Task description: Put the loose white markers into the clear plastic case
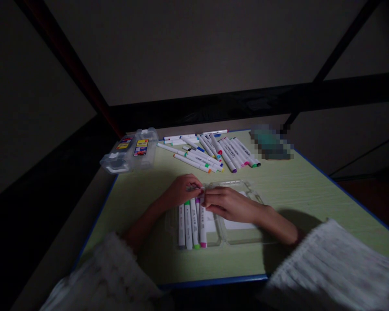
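A clear plastic marker case (240, 235) lies open on the pale green table (288, 185) right in front of me. Several white markers with coloured caps (191, 226) lie side by side in its left part. My left hand (181, 190) rests at the case's far left edge, fingers curled over the marker tips. My right hand (228, 203) reaches across the case and pinches at the same spot, touching the left hand. What the fingers pinch is too small and dark to name.
A loose pile of markers (210, 153) lies at the far middle of the table. A second clear case with coloured labels (129, 151) sits at the far left corner. A teal object (270, 142) lies far right. The table's blue edges drop off into darkness.
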Motion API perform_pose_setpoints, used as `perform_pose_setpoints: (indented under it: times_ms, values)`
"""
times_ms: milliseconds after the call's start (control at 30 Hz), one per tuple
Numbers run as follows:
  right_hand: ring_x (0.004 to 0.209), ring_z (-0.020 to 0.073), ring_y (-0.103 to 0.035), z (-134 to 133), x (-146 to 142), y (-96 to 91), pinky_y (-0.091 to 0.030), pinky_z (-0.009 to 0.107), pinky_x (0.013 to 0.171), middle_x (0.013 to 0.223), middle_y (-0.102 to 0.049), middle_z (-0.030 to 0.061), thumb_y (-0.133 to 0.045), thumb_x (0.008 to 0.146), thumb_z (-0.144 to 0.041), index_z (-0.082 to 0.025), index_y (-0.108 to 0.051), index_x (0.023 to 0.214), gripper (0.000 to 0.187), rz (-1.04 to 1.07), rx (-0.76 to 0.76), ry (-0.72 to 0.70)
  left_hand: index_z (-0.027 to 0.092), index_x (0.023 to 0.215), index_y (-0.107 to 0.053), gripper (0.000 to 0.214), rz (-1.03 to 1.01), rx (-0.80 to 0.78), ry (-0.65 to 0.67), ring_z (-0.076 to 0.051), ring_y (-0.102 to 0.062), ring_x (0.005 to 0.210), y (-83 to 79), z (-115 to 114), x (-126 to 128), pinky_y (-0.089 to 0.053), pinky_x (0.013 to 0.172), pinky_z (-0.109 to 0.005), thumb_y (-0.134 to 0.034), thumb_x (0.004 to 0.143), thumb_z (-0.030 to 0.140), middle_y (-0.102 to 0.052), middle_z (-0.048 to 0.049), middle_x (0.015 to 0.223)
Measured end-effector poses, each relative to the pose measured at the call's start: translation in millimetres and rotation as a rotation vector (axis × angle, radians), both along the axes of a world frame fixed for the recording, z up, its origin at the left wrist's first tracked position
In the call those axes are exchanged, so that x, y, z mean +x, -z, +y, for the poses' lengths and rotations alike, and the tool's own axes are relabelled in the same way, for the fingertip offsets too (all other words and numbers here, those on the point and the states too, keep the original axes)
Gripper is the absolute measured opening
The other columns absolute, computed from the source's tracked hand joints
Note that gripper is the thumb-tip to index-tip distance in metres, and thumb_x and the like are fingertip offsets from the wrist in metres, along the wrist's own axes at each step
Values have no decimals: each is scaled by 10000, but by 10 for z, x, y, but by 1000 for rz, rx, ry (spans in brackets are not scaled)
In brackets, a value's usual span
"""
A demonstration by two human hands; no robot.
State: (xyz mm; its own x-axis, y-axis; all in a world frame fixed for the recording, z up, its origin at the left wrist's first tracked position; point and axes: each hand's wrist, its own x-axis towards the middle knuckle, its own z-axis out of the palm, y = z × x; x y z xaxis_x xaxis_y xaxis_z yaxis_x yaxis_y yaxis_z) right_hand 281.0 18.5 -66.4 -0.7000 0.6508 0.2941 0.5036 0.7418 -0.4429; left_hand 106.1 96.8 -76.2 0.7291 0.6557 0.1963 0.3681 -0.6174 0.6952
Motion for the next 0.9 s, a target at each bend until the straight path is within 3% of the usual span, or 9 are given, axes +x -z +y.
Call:
perform_pose_setpoints:
  times_ms: [633, 900]
  values:
    - [728, 134, -504, -7, 27, -4, -382, 250, 646, 812, -549, 47, -400, 888, -198, -160, -564, 795, 192, 2, 14, -11, 137, 744, -614, 106, 3, 14, 40, -138, -562, 741, 8, 8, -32, -436, 693, -248, -600, 641, 120, -617, -30, 773]
    - [719, 126, -497, 3, 50, -35, -386, 244, 646, 773, -535, 38, -433, 858, -153, -153, -559, 742, 172, 17, -35, -37, 151, 885, -598, 284, 67, 15, 127, -176, -557, 860, -81, -19, -78, -440, 779, -292, -666, 612, 197, -596, -52, 907]
